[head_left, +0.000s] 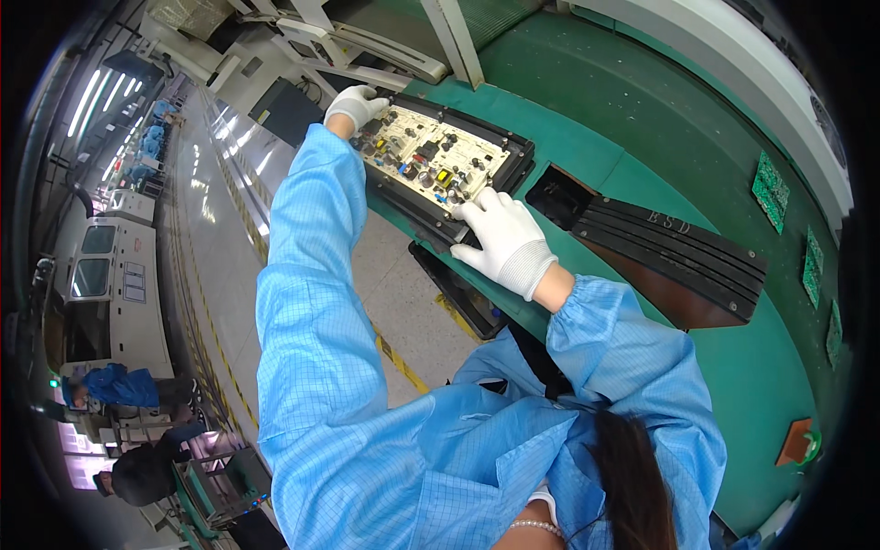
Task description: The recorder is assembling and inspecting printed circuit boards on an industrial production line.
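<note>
While two white-gloved hands rest at opposite ends of it, one cream-coloured rectangular circuit board crowded with small components (pixel 476 152) sits inside one long black rectangular frame (pixel 521 167) on the green work surface (pixel 596 158), at the top centre of the picture. The left hand (pixel 359 105) has its fingers gathered over the frame's far left end; its thumb cannot be made out, so whether it pinches the edge cannot be told. The right hand (pixel 506 240) is at the near right corner, thumb spread away from the forefinger, fingertips at the board's edge; whether they grip the frame is also unclear. Two bright yellow block-shaped parts stand out on the board, but the smaller dark and silvery parts are too crowded to count, and the left glove covers some of that end. Right of centre lies one black ribbed casing with a brown side (pixel 674 243), just beside an opening whose dark inside is hard to read. Three green circuit boards stand in a row at the right, the uppermost (pixel 771 192) clearest, the lowest (pixel 834 333) blurred toward the dark rim. At lower left are two co-workers, one in blue (pixel 124 387), one in black (pixel 142 475); the distant blue-clad figures at upper left are too small to count.
</note>
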A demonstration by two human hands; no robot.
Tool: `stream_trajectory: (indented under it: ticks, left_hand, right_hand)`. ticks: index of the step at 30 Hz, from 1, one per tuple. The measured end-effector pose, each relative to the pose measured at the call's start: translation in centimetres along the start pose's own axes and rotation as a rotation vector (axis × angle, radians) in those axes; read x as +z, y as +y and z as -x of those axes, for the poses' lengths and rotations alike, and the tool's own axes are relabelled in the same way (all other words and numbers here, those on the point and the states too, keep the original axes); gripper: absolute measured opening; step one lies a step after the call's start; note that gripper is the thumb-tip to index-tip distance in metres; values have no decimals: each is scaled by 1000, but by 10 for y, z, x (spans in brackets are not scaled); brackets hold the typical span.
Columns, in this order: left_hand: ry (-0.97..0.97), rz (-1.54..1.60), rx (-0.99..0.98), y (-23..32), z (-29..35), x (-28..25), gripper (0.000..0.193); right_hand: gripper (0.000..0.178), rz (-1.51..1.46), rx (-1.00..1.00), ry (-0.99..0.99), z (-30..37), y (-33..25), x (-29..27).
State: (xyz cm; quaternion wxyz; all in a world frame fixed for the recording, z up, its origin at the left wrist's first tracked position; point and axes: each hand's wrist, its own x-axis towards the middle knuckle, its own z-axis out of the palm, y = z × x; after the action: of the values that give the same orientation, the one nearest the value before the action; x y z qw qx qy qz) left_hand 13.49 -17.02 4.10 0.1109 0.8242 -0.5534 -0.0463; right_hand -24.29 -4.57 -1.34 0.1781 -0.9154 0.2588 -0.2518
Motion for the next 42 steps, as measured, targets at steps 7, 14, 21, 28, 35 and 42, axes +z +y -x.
stream_trajectory:
  ticks: [7, 14, 21, 28, 35, 42]
  left_hand:
    - [-127, -308, -78, 17, -8, -11, 37]
    - [-28, -487, -51, 15, -18, 2, 37]
    - [-125, -87, 573, 55, 10, -2, 53]
    - [-330, -105, 455, 83, 24, 0, 57]
    - [-320, -190, 458, 104, 25, 1, 57]
    - [-370, -122, 849, 161, 67, 18, 57]
  right_hand:
    - [47, -22, -4, -30, -2, -5, -3]
    - [47, -8, -10, -43, -3, -5, -2]
    - [47, -5, -10, -16, -2, -1, 1]
    - [47, -4, -13, -16, -2, -3, -2]
    - [49, 11, -9, -55, -3, -5, -2]
    - [49, 24, -5, -51, -3, -3, -2]
